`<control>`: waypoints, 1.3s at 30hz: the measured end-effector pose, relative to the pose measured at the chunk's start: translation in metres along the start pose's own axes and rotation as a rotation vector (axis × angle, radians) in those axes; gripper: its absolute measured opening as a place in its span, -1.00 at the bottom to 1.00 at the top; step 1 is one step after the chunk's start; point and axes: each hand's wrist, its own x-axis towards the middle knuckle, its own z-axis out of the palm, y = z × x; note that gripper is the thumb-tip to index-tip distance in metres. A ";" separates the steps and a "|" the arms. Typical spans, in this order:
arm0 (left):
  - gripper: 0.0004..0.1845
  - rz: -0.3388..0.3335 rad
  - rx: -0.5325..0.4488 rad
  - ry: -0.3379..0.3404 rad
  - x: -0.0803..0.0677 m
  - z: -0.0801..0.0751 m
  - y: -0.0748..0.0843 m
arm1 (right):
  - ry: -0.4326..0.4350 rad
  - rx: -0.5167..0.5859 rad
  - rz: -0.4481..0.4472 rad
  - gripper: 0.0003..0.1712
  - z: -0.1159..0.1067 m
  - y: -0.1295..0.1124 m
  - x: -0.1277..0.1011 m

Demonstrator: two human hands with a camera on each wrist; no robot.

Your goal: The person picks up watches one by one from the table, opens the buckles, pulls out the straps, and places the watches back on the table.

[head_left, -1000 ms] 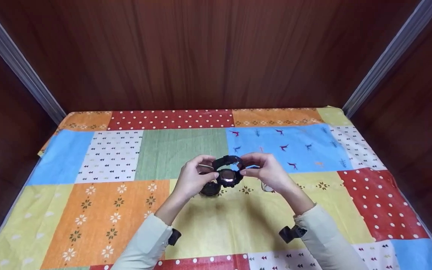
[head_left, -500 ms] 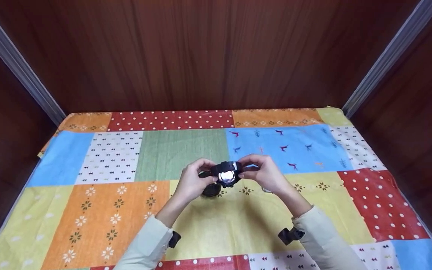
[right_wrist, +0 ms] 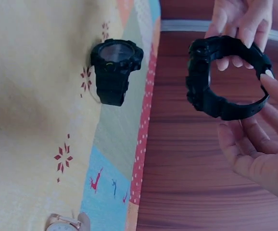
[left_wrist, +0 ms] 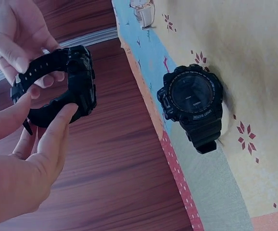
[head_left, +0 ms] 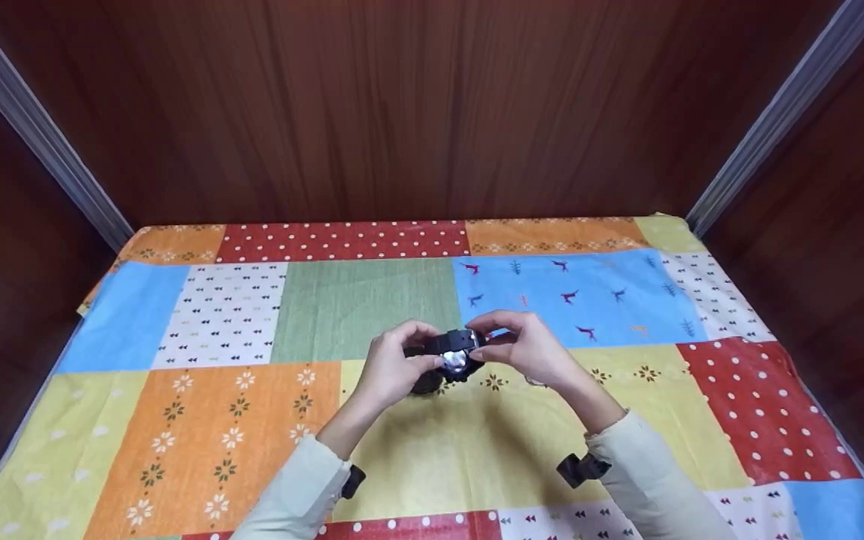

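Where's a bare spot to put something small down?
The big orange patch left of the left sleeve and dotted red patch right of the right sleeve look bare. It's crowded near the hands: a held watch, a resting black watch, a pale watch.

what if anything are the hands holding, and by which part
A black watch, held by its strap: the left hand grips one side of the loop, the right hand the other.

black watch (left_wrist: 82,79), multicoloured patchwork cloth (head_left: 402,480), brown wood-grained wall (head_left: 402,112)
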 end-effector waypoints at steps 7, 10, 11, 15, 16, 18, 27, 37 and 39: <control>-0.75 0.021 0.047 -0.010 -0.003 0.001 0.004 | -0.009 -0.091 -0.062 -0.66 0.002 -0.005 -0.002; -0.70 0.022 0.060 -0.025 -0.004 0.001 0.007 | -0.002 -0.132 -0.084 -0.67 0.002 -0.007 -0.003; -0.67 0.019 0.066 -0.031 -0.004 0.002 0.008 | -0.003 -0.145 -0.090 -0.67 0.002 -0.007 -0.004; -0.60 0.044 0.126 -0.042 -0.006 0.004 0.012 | -0.013 -0.186 -0.115 -0.68 0.004 -0.008 -0.005; -0.61 0.054 0.137 -0.042 -0.007 0.004 0.013 | -0.016 -0.190 -0.124 -0.68 0.005 -0.008 -0.005; -0.65 0.076 0.159 -0.038 -0.007 0.005 0.014 | -0.019 -0.193 -0.135 -0.68 0.005 -0.008 -0.006; -0.73 0.107 0.228 -0.009 -0.009 0.006 0.017 | -0.020 -0.205 -0.162 -0.67 0.006 -0.009 -0.007; -0.74 0.133 0.228 0.006 -0.010 0.006 0.015 | -0.023 -0.187 -0.134 -0.68 0.007 -0.012 -0.007; -0.74 0.131 0.224 0.006 -0.010 0.006 0.015 | -0.024 -0.175 -0.124 -0.68 0.006 -0.012 -0.007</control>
